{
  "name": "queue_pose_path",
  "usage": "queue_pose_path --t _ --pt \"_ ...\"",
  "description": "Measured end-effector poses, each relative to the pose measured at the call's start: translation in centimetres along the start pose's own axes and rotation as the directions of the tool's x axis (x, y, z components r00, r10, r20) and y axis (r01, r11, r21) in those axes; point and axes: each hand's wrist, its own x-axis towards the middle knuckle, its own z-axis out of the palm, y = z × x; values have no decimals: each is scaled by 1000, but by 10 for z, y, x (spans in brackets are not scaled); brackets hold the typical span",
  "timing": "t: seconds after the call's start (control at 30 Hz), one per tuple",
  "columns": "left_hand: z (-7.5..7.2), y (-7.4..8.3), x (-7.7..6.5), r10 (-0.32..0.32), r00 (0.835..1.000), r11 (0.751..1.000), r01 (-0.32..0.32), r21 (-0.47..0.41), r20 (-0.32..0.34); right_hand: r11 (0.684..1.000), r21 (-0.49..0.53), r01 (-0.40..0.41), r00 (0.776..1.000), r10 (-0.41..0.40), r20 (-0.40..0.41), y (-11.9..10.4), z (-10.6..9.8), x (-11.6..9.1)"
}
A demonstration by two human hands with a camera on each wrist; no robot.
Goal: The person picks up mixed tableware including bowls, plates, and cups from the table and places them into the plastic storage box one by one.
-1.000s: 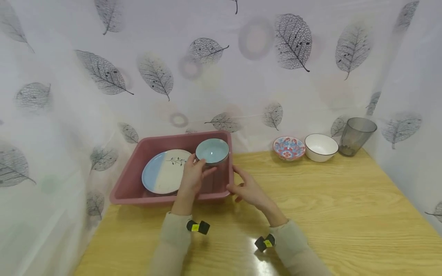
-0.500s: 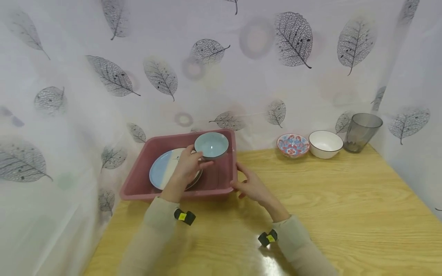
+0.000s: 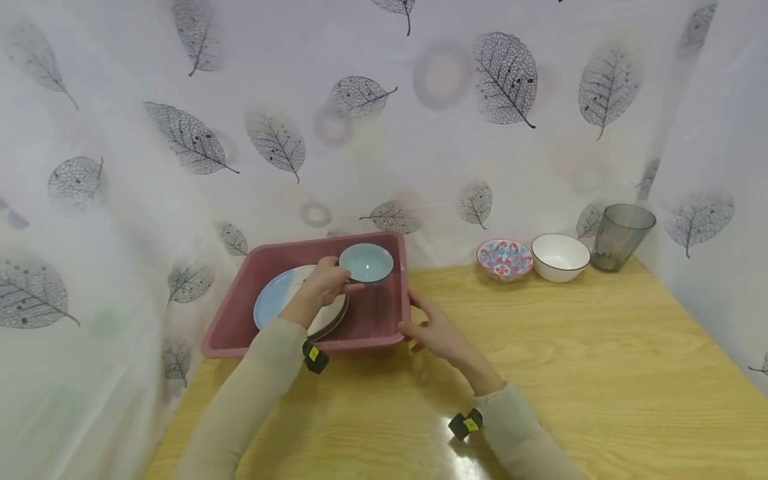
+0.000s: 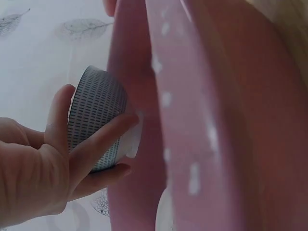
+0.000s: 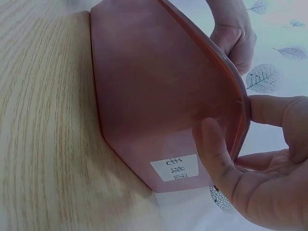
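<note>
In the head view, a small light-blue bowl (image 3: 367, 262) hangs over the right side of a pink plastic basin (image 3: 378, 317). My left hand (image 3: 324, 283) grips it by the near left rim. Seen from the left wrist, its outside (image 4: 98, 103) has rows of dark dashes, and fingers reach along its wall towards the pale foot. A blue-and-white plate (image 3: 276, 298) lies in the basin, partly hidden by my left hand, with another edge showing beneath. My right hand (image 3: 435, 327) holds the basin's right rim, one finger pressed against the outer wall in the right wrist view.
A red-and-blue patterned bowl (image 3: 505, 260), a white dark-rimmed bowl (image 3: 561, 258) and a grey see-through cup (image 3: 623, 237) stand in a row at the back right of the wooden table (image 3: 570, 373). A leaf-print curtain (image 3: 444, 147) hangs behind.
My left forearm has swung out to the left and the hand has turned, covering more of the plate. The bowl stays over the basin's right side. My right hand keeps its place on the rim.
</note>
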Motion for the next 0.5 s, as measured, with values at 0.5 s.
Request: queue_pose_path --t 0.5 --pt "2 -6 28 -60 998 997 61 51 -29 1000 -9 -13 1000 13 3 -2 0 0"
